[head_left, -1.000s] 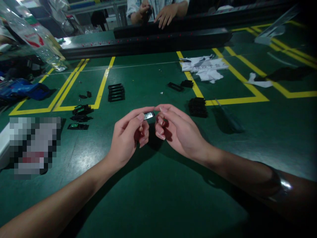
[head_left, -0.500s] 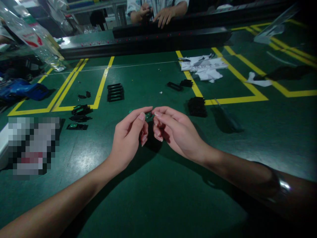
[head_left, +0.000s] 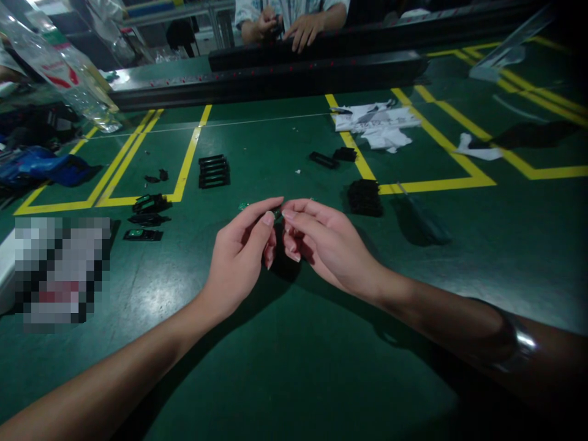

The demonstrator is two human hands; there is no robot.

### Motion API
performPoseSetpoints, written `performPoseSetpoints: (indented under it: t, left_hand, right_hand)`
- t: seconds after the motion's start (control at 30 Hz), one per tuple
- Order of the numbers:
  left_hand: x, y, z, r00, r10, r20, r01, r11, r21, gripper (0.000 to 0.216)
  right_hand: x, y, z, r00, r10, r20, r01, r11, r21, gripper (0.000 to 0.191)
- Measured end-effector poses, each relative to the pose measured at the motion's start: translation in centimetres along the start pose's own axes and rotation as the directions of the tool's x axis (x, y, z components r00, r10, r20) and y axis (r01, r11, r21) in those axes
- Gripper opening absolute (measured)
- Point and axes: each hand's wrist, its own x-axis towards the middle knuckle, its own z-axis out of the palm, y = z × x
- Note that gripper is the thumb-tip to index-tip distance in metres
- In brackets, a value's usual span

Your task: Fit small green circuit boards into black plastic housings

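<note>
Between my fingertips, low over the green table (head_left: 294, 355), is a small green circuit board (head_left: 277, 214), mostly covered by the fingers. My left hand (head_left: 245, 248) pinches it between thumb and forefinger. From the other side my right hand (head_left: 321, 242) closes thumb and fingers on its right end. Another bit of green board (head_left: 243, 206) shows just behind my left forefinger. To the left lie several black housings (head_left: 143, 234), some with green boards in them. A stack of black parts (head_left: 365, 197) sits right of my right hand.
A row of black frames (head_left: 214, 171) and two loose black pieces (head_left: 324, 160) lie farther back. A screwdriver (head_left: 425, 217) is at right, white paper scraps (head_left: 379, 122) behind. Plastic bottles (head_left: 68, 73) stand at left. Across a black rail (head_left: 266, 76), another person's hands (head_left: 303, 30) work.
My fingertips have drawn slightly closer together and the board between them has turned, so less of its green face shows. The rest of the table looks the same.
</note>
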Motion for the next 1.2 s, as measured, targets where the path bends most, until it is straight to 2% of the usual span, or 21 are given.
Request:
performPoseSetpoints:
  t: [0.27, 0.5, 0.9, 1.2]
  left_hand:
    - [-0.07, 0.58, 0.08, 1.0, -0.023, 0.013, 0.023, 1.0, 0.014, 0.031]
    - [0.06, 0.6, 0.07, 0.999, -0.034, 0.002, 0.034, 0.999, 0.034, 0.029]
    - [0.23, 0.13, 0.18, 0.994, -0.101, 0.034, 0.105, 0.98, -0.169, 0.034]
    - [0.26, 0.22, 0.05, 0.987, -0.132, 0.092, 0.15, 0.962, -0.226, 0.033]
  right_hand:
    - [0.08, 0.01, 0.07, 1.0, 0.028, -0.005, -0.028, 0.999, 0.025, 0.012]
    - [-0.01, 0.49, -0.33, 0.998, -0.016, 0.062, 0.019, 0.999, -0.038, 0.021]
    - [-0.17, 0.27, -0.26, 0.998, -0.058, -0.011, 0.058, 0.997, -0.048, 0.013]
    - [-0.22, -0.02, 0.01, 0.997, -0.05, -0.055, 0.049, 0.999, -0.017, 0.01]
